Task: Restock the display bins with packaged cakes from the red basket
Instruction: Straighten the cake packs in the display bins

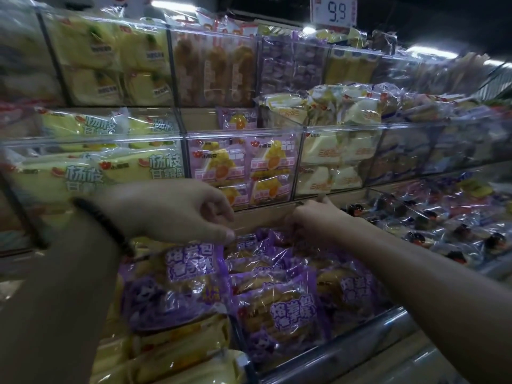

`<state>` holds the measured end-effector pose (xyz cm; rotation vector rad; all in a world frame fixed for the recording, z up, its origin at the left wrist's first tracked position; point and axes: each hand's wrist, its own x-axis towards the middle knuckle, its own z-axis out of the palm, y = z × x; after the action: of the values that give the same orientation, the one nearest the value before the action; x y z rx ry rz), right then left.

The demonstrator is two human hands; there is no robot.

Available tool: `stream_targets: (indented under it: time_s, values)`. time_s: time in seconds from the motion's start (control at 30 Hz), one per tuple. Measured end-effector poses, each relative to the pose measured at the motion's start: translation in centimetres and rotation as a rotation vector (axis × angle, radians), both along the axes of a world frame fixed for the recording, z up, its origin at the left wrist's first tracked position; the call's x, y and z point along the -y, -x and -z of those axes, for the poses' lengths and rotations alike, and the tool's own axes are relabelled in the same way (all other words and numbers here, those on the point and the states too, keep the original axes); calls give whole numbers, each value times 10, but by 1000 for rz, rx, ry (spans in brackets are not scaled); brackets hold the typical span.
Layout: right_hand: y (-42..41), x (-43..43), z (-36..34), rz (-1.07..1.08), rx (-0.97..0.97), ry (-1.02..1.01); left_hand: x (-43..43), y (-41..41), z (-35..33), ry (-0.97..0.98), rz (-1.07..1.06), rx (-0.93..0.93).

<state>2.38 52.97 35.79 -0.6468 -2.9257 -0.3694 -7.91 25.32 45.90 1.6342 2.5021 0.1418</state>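
Purple packaged cakes (279, 311) fill the lowest clear display bin (360, 345) in front of me. My left hand (177, 212) pinches the top edge of a purple cake pack (191, 261) at the bin's left side. My right hand (313, 217) reaches to the back of the same bin, fingers curled on the top of another purple pack (249, 242). A dark bead bracelet (105, 223) circles my left wrist. The red basket is out of view.
Above are clear bins of pink-and-yellow packs (243, 164), yellow-green packs (97, 167) and pale sandwich cakes (335, 156). Dark-topped cakes (432, 223) lie in the bin to the right. A 9.9 price sign (333, 11) hangs at the top.
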Motion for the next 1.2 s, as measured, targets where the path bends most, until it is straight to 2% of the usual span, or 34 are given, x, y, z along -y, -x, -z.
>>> stream_targets:
  time_s: [0.13, 0.27, 0.67, 0.8, 1.07, 1.2]
  values:
    - [-1, -9, -1, 1, 19, 40, -75, 1, 15, -90, -11, -243]
    - [0, -4, -3, -16, 72, 23, -118, -1, 54, 118, -57, -366]
    - [-2, 4, 4, -151, 22, -130, -136, 7, 85, 262, -59, -354]
    - [-9, 7, -8, -162, -20, -185, -142, 8, 92, 357, -150, -322]
    - [-13, 1, -19, -215, -34, -255, -139, 7, 92, 285, -228, -305]
    - [-4, 2, -13, -232, 32, -274, -134, 7, 96, 137, -240, -313]
